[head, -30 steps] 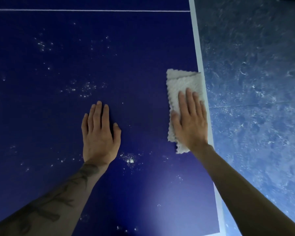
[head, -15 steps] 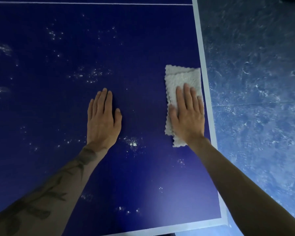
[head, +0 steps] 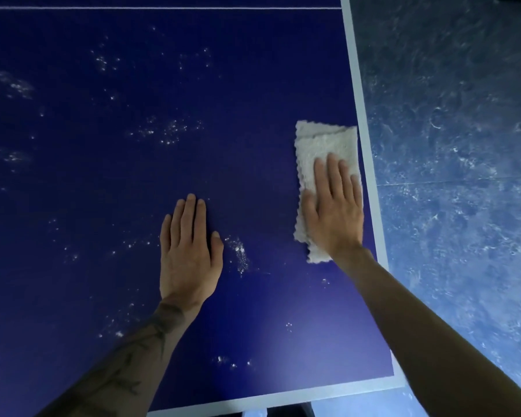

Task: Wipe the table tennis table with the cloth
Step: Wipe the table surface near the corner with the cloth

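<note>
**A:** What is hidden or hard to read?

**B:** The right hand point(head: 333, 212) covers the near half of the cloth point(head: 322, 145), so how the cloth is folded there is hidden. The right forearm point(head: 433, 341) crosses the near right corner of the desk point(head: 103, 191). The desk runs out of view at the left and far sides. The light is dim, and the dark shapes below the near edge cannot be made out.

**A:** Where is the cloth relative to the hands?

**B:** It lies flat under the right hand, just inside the white border point(head: 364, 145) on the desk's right side. The fingers are straight and pressed on top, not curled round it. The left hand point(head: 190, 254) lies well apart from the cloth on bare desk, palm down, fingers straight and together, holding nothing. A patch of white specks point(head: 238, 251) lies just beside its thumb, between the two hands.

**A:** What has changed?

**B:** A second ago the cloth overlapped the white border and lay farther out. It now sits inside the border and nearer the person. The left hand has slid back too, bringing its thumb closer to the specks.
</note>
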`<state>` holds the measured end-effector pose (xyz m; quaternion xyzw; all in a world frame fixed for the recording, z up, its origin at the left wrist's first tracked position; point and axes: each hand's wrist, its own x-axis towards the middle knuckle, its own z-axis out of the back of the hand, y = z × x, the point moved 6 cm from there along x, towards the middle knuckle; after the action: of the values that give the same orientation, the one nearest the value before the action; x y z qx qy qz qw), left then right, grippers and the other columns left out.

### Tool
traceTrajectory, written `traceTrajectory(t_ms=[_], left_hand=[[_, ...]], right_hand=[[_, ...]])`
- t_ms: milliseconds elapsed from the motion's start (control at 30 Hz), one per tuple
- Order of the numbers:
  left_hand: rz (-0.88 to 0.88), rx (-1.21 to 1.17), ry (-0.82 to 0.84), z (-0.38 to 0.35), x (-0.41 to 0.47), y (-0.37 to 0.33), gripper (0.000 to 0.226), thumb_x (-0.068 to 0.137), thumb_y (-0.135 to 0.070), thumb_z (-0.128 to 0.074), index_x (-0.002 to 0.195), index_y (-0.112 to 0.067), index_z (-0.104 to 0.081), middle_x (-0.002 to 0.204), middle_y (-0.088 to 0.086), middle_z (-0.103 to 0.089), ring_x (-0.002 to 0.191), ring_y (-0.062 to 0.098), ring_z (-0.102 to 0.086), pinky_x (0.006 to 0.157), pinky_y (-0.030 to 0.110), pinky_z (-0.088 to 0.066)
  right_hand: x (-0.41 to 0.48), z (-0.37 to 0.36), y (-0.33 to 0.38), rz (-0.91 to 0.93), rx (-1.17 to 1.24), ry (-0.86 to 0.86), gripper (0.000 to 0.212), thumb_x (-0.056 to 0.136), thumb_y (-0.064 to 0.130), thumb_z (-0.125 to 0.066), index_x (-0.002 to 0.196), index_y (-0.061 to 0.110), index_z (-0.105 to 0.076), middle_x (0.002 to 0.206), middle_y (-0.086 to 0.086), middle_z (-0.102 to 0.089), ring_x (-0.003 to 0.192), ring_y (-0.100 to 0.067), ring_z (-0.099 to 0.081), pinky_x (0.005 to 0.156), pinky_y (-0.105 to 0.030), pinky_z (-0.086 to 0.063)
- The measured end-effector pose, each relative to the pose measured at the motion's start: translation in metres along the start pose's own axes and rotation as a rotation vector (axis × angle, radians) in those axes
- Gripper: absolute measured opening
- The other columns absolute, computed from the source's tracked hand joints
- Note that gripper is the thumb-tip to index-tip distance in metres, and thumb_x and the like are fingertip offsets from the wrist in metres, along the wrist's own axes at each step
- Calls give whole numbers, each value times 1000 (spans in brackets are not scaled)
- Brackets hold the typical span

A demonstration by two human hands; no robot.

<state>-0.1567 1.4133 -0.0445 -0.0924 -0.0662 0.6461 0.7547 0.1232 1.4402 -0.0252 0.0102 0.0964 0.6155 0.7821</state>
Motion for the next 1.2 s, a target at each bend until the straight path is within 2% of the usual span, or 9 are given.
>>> traceTrajectory(t_ms=[100,267,433,533,667,733,900,1000,1200], left_hand=[[-10,-10,-27,0,0,0,60,109,-32,-32,164,-7,-26,172,11,-23,161,28,-18,132,47,-12],[-7,-26,-22,2,2,0,60,108,-31,-31,163,-6,-27,172,12,-24,160,28,-20,131,49,-15],[-9,-24,-27,2,1,0,59,109,-30,-31,163,-7,-26,172,12,-24,161,29,-19,132,49,-14],[-7,-28,-27,3,0,0,59,109,-29,-33,163,-5,-27,171,13,-26,160,29,-20,131,49,-14],[-9,-41,-20,6,1,-2,59,108,-27,-34,162,-4,-29,171,13,-26,160,30,-21,131,50,-16],[-11,-44,-12,6,1,-2,59,108,-27,-34,162,-4,-29,171,13,-26,160,30,-20,131,51,-16],[-9,-32,-11,5,-1,-2,59,109,-28,-32,163,-5,-27,172,13,-25,161,29,-19,131,50,-16],[-5,-45,-9,5,-2,-2,58,109,-28,-32,163,-5,-27,172,12,-24,161,28,-18,132,49,-14],[-19,-84,30,14,-3,-5,57,111,-27,-33,163,-4,-26,173,13,-20,161,30,-17,132,48,-11]], right_hand=[[12,-6,46,-40,38,-25,69,110,46,-22,171,18,-8,179,-9,-3,165,-28,-1,134,-50,-6],[-40,-23,81,383,-21,19,65,113,46,-24,171,19,-17,179,-6,-8,166,-24,-5,133,-49,-12],[-23,-6,-1,83,-18,3,66,111,44,-26,171,19,-13,179,-6,-7,165,-24,-3,134,-48,-8],[-9,-5,20,-99,15,-34,69,110,47,-21,171,18,-8,179,-8,-3,165,-27,-2,134,-50,-6],[-45,-25,80,219,10,-5,66,112,45,-26,171,18,-13,179,-8,-6,166,-26,-2,134,-49,-9],[-69,-27,69,347,-6,0,65,113,46,-27,171,18,-17,179,-6,-10,166,-24,-5,134,-49,-12],[-56,-13,0,112,-14,-12,65,112,44,-28,171,19,-16,179,-5,-9,165,-24,-5,134,-48,-9],[-43,-13,16,-45,31,-31,68,111,46,-23,171,17,-10,179,-8,-4,166,-25,-1,134,-48,-4],[-114,-27,53,339,-7,2,65,111,45,-27,170,17,-21,178,-7,-13,165,-25,-9,134,-48,-11]])
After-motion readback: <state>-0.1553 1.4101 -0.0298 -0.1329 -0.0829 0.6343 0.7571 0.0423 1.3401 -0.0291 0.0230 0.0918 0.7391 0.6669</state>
